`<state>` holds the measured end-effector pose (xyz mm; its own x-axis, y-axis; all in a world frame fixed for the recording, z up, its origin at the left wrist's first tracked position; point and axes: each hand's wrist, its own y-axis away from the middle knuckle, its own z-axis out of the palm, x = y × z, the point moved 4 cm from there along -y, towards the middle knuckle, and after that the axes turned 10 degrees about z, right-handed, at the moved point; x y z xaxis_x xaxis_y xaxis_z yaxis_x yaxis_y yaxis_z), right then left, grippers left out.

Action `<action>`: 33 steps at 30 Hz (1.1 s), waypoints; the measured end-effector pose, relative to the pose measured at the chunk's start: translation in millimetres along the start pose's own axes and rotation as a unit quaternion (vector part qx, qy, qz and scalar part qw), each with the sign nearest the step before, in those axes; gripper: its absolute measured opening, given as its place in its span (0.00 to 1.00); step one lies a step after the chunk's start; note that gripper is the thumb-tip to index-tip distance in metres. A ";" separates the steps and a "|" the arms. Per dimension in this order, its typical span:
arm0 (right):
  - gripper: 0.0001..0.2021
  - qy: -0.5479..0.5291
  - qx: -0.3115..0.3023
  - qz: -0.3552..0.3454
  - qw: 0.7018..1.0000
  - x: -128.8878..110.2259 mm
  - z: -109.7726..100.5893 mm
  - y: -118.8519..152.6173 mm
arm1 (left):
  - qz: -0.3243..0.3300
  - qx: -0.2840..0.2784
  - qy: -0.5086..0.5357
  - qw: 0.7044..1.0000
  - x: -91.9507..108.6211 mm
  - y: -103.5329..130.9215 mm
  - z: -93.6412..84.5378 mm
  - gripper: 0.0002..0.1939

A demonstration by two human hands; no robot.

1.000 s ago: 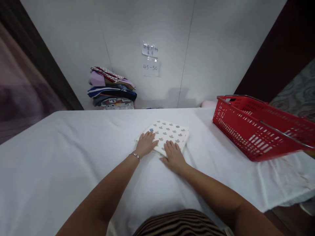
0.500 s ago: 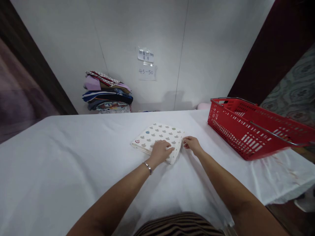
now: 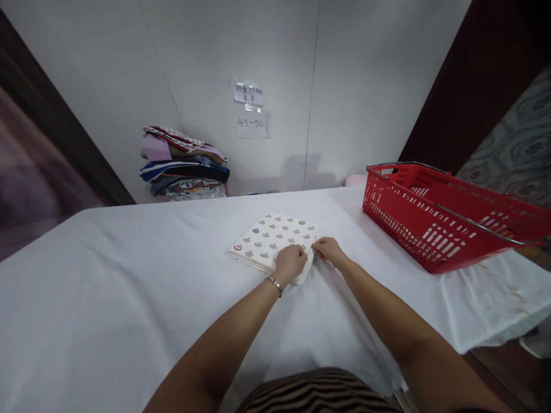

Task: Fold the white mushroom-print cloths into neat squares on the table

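The cloth (image 3: 269, 235) is lying folded on the table (image 3: 124, 287), nearest the middle of its far edge. The right hand (image 3: 329, 250) is pinching the cloth's right side; close by, the left hand (image 3: 290, 261) is resting curled on top, whether gripping I cannot tell. A red basket (image 3: 437, 221) is standing by the table's right edge.

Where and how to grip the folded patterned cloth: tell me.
Best gripped, I'd judge, by its right edge, pinched from the right: the folded cloth lies mostly flat on the table, so its thin edge likely offers more purchase than the broad top. The right hand appears to pinch that edge; the left hand is on the near right part.
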<state>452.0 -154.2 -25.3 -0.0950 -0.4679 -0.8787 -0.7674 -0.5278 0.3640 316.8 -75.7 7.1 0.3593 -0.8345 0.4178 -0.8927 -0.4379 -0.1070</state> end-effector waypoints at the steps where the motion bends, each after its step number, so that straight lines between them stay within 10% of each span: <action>1: 0.10 -0.002 0.002 -0.002 1.000 0.1 0.3 0.0 | 0.016 0.010 -0.004 1.000 1.5 1.5 -0.3 0.09; 7: 0.09 -0.029 0.003 -0.009 1.000 1.9 1.2 1.6 | 0.099 0.020 -0.058 0.993 8.9 8.6 4.8 0.09; 22: 0.00 -0.057 0.062 0.010 0.996 -4.1 -19.2 -24.0 | 0.045 0.019 -0.055 0.997 4.8 2.6 9.2 0.08; 33: 0.21 -0.012 0.068 -0.018 0.997 -23.7 -26.4 -53.0 | 0.014 0.050 -0.026 0.998 0.6 5.4 8.9 0.09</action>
<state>511.7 -133.9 -15.7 -0.0802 -0.4324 -0.8981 -0.8491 -0.4423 0.2888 314.6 -81.5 -1.2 0.3506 -0.8623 0.3654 -0.8717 -0.4431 -0.2092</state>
